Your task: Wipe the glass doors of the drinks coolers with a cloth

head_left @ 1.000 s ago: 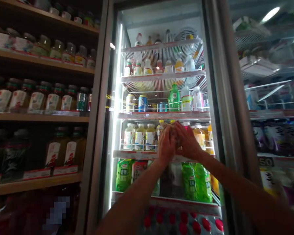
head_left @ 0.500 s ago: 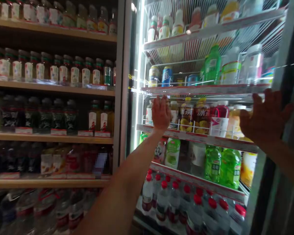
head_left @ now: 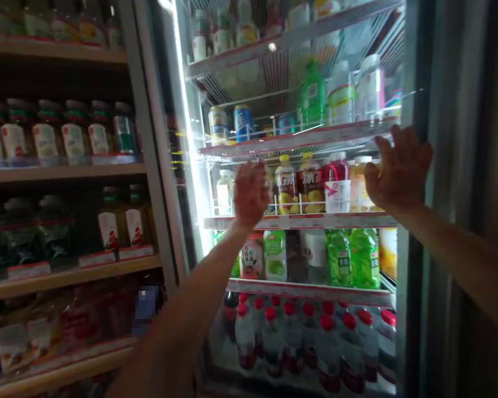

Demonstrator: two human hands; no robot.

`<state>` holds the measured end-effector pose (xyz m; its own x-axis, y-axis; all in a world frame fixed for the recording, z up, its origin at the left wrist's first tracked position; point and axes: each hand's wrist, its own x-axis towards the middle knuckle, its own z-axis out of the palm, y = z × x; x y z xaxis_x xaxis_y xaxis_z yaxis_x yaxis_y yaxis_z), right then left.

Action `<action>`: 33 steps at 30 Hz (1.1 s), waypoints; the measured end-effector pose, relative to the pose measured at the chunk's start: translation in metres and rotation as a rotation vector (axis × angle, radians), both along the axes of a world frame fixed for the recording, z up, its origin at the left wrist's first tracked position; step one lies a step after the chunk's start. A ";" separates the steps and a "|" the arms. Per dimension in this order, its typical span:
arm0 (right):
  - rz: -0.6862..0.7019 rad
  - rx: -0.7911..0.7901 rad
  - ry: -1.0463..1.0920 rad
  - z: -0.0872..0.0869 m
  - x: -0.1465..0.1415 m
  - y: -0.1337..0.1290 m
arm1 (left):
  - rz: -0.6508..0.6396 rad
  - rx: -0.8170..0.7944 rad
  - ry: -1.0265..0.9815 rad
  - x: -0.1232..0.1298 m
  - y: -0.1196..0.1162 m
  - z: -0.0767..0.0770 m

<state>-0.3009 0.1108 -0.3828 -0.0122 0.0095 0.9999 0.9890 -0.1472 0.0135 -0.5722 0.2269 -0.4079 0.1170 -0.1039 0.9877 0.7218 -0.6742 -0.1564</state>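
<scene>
Both arms reach forward to a lit drinks fridge (head_left: 302, 222), whose front shows reflections like those of a glass door. My left hand (head_left: 251, 193) is raised flat, blurred, in front of the middle shelf, partly hiding bottles behind it. To its right stand yellow-capped brown tea bottles (head_left: 287, 188) and a red drink bottle (head_left: 337, 185). My right hand (head_left: 402, 168), fingers spread, is near the fridge's right edge, before a bottle of pale orange drink (head_left: 361, 182). Neither hand holds anything. Whether either palm touches the glass, I cannot tell.
Higher up are a blue can (head_left: 243, 122) and a large green bottle (head_left: 312, 94). Lower shelves hold green bottles (head_left: 364, 260) and several red-capped bottles (head_left: 327, 348). A wooden shelf rack (head_left: 66, 172) with bottles stands at left. A bright light strip (head_left: 185, 105) edges the fridge.
The view has turned right, so the fridge and shelves sit further left in the picture. Both hands remain raised and spread before the fridge.
</scene>
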 end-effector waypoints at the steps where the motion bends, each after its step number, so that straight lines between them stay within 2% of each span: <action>1: -0.012 -0.005 0.010 0.000 -0.001 0.000 | 0.040 -0.050 -0.179 -0.025 0.013 0.007; 3: -0.017 -0.001 0.021 0.001 -0.004 0.000 | 0.083 -0.111 -0.480 -0.060 0.032 0.016; 5: -0.017 0.004 0.027 0.001 -0.005 -0.001 | 0.080 -0.087 -0.522 -0.061 0.034 0.011; 7: -0.016 0.005 0.022 0.001 -0.005 -0.001 | 0.018 0.026 -0.319 -0.030 0.021 -0.006; 10: -0.013 0.009 -0.002 0.000 -0.002 0.000 | -0.088 0.237 0.252 0.031 -0.005 -0.035; 12: -0.013 0.007 -0.017 -0.001 0.000 0.000 | -0.114 0.275 0.419 0.045 -0.012 -0.042; 13: -0.013 0.005 -0.020 -0.001 0.001 0.001 | -0.109 0.263 0.412 0.038 -0.009 -0.041; 15: -0.020 -0.003 -0.027 -0.002 0.001 0.001 | -0.070 0.189 0.222 0.002 0.006 -0.033; 18: -0.041 -0.010 -0.019 -0.003 -0.001 0.000 | 0.029 0.015 -0.302 -0.061 0.033 -0.019; 20: -0.049 -0.016 -0.001 -0.003 -0.002 0.000 | 0.067 -0.038 -0.488 -0.074 0.039 -0.021; 22: -0.055 -0.021 0.018 -0.004 -0.003 0.000 | 0.049 0.008 -0.381 -0.054 0.031 -0.034; 25: -0.056 -0.028 0.018 -0.004 -0.002 0.000 | -0.034 0.162 0.094 0.001 0.004 -0.064; 27: -0.050 -0.029 0.015 -0.004 -0.001 0.000 | -0.060 0.237 0.317 0.020 -0.005 -0.077; 28: -0.047 -0.027 0.015 -0.004 -0.001 -0.001 | -0.063 0.250 0.352 0.017 -0.005 -0.079; 30: -0.045 -0.021 0.018 -0.004 -0.001 -0.001 | -0.045 0.220 0.258 -0.008 0.008 -0.078; 32: -0.049 -0.019 0.023 -0.004 -0.001 0.000 | -0.005 0.122 0.001 -0.048 0.027 -0.071; 33: -0.054 -0.020 0.023 -0.003 -0.002 0.000 | 0.030 0.057 -0.194 -0.066 0.035 -0.067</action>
